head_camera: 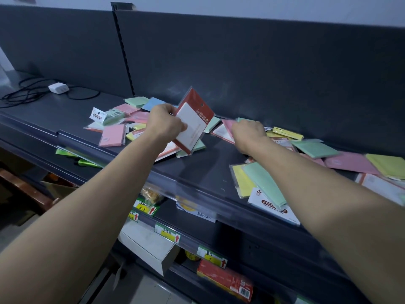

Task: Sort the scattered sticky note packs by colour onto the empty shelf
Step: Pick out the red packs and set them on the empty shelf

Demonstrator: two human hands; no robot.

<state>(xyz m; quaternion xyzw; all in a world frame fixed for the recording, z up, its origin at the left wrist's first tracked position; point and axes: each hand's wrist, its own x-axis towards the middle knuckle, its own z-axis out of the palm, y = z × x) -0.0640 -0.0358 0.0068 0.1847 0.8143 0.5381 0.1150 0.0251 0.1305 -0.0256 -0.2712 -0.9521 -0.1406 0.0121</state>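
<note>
Sticky note packs in pink, green, yellow and blue lie scattered on the dark grey shelf (210,172). My left hand (165,122) holds a red-and-white pack (192,123) tilted upright above the pile. My right hand (248,134) reaches down onto a pink pack (228,126) at the middle of the shelf, its fingers curled over the pack's edge. A pink pack (112,135) lies flat to the left. A mint green pack (264,183) rests over a yellow one (242,179) near the front edge under my right forearm.
A white power adapter (58,87) with black cables (26,93) sits at the shelf's far left. The dark back panel (263,62) rises behind the packs. Lower shelves hold boxes (151,244), a red package (225,279) and price tags (167,231).
</note>
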